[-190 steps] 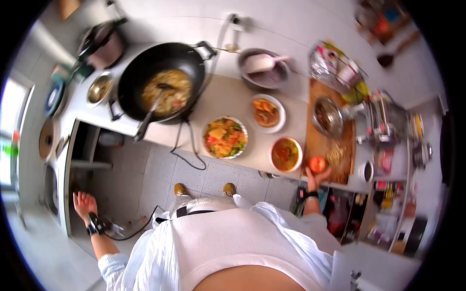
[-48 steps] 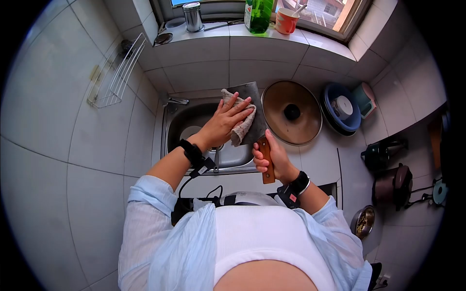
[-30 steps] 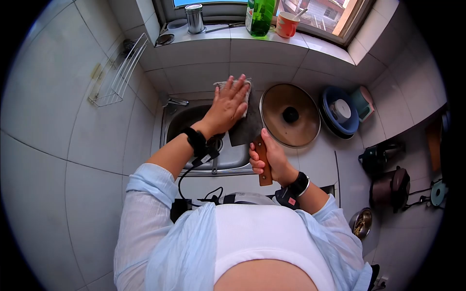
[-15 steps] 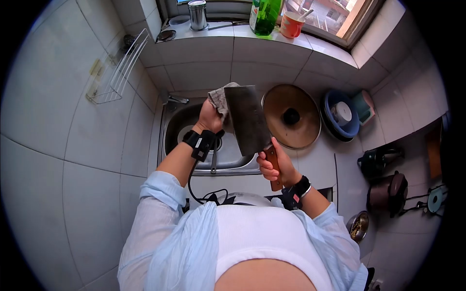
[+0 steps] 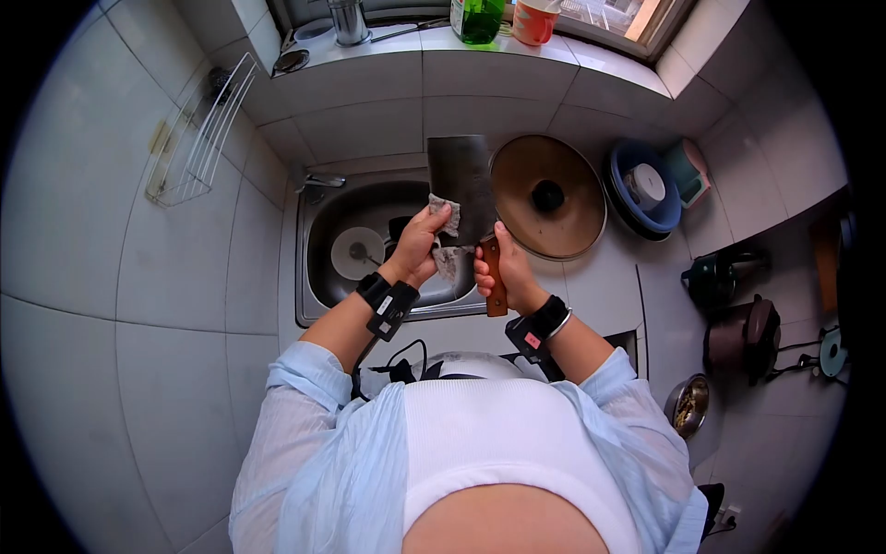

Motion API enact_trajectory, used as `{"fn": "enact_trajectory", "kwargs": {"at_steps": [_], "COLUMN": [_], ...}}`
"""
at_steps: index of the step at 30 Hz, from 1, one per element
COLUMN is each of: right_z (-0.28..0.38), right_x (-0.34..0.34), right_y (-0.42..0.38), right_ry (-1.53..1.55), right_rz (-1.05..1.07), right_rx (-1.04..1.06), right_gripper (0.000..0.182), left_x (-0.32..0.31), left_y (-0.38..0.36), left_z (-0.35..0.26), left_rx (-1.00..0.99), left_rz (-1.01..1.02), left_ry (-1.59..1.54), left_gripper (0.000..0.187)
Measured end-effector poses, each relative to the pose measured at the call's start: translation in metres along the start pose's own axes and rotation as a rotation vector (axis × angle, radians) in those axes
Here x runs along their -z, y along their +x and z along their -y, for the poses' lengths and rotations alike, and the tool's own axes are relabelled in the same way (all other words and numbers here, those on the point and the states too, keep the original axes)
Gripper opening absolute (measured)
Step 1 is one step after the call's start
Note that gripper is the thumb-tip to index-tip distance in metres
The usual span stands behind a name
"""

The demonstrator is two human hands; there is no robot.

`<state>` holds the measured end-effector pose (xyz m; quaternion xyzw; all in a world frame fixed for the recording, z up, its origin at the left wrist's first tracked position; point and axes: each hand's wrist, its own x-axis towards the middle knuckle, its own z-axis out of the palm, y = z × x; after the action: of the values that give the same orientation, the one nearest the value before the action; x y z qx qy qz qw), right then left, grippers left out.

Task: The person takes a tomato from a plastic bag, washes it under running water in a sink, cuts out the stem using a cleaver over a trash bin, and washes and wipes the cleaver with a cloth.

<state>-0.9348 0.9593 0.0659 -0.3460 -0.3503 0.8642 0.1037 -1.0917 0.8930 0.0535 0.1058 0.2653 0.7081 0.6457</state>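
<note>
A wide cleaver is held upright over the right part of the sink, blade up. My right hand is wrapped round its wooden handle. My left hand grips a greyish cloth, pressed against the lower left part of the blade; the thumb lies on the cloth's front. Part of the cloth hangs below the fingers. Beneath my left hand is the metal sink, with a white round dish inside it.
A glass lid with a black knob leans behind the cleaver. Blue bowls stand to its right, near a dark kettle and a brown pot. A faucet is at the back left. A green bottle stands on the sill.
My left hand and the cloth have moved from the blade's upper left edge down onto its lower face. The cleaver is a little higher in view, and the white dish shows more fully.
</note>
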Motion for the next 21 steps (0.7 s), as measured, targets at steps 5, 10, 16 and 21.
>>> {"fn": "enact_trajectory", "kwargs": {"at_steps": [5,10,16,21], "right_z": [-0.003,0.001,0.001,0.006], "right_x": [0.002,0.007,-0.001,-0.004], "right_y": [0.006,0.003,-0.014,-0.026], "right_ry": [-0.019,-0.023,-0.203,-0.577], "right_rz": [-0.04,-0.033,0.077,0.158], "right_rx": [0.048,0.04,-0.098,-0.056], "right_gripper": [0.054,0.054,0.054,0.055], "left_x": [0.014,0.03,-0.037,-0.035], "left_y": [-0.003,-0.014,-0.01,-0.006], "left_z": [0.0,-0.02,-0.057,-0.06], "left_rx": [-0.049,-0.4,-0.978,-0.652], "left_rz": [-0.138,-0.336,0.338,0.728], "left_ry": [0.406,0.706,1.923,2.343], "left_gripper": [0.012,0.027,0.044,0.02]}}
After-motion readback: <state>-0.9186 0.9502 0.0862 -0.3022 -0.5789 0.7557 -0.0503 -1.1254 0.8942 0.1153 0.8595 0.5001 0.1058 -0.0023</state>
